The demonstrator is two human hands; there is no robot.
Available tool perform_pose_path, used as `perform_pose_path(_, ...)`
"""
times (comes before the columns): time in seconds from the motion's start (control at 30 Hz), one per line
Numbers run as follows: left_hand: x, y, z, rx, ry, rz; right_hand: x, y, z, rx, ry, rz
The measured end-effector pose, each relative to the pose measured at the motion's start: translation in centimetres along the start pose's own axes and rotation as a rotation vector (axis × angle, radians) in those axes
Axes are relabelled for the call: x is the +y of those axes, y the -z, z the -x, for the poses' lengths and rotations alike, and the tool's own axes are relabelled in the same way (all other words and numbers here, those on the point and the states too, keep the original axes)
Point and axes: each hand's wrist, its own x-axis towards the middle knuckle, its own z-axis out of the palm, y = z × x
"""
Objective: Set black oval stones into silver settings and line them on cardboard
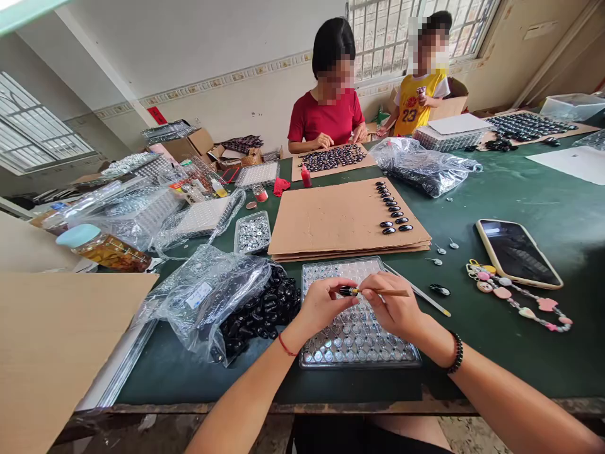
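Observation:
My left hand pinches a small black oval bead over a clear plastic tray full of round silver settings. My right hand holds a thin wooden stick whose tip touches that bead. Left of the tray lies an open plastic bag of black beads. Beyond the tray, a cardboard sheet carries a column of finished black beads.
A phone and a pink charm strap lie at the right on the green table. A small box of silver parts, a jar and bagged trays crowd the left. Two people sit across the table, one working beads on cardboard.

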Motion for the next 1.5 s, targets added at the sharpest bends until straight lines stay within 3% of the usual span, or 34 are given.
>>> perform_pose_path(0.7,-0.1,-0.3,0.2,0.07,0.009,0.047,-0.2,-0.6,0.4,-0.095,0.071,0.006)
perform_pose_path(0.77,-0.2,-0.4,0.2,0.067,0.002,0.104,-0.2,-0.8,0.3,-0.067,-0.004,-0.084)
perform_pose_path(0.9,0.0,-0.7,0.5,0.023,0.04,0.124,0.1,-0.8,-0.3,0.059,-0.405,-0.467)
perform_pose_path(0.97,0.1,-0.8,0.5,0.036,0.05,0.079,0.2,-0.8,-0.6,0.075,-0.532,-0.559)
perform_pose_path(1.17,0.0,-0.4,0.0,0.158,0.011,0.044,0.1,-0.6,-1.0,-0.092,-0.583,-0.415)
perform_pose_path(1.3,-0.1,-0.7,-0.2,0.155,-0.009,-0.008,0.5,-0.4,-1.4,-0.211,-0.608,-0.429)
perform_pose_path(1.4,0.2,-1.1,0.0,0.128,0.004,-0.015,0.7,-0.3,-1.6,-0.228,-0.586,-0.447)
perform_pose_path(1.5,0.9,-0.6,0.2,0.133,0.053,0.172,1.2,0.4,-1.8,-0.155,-0.59,-0.404)
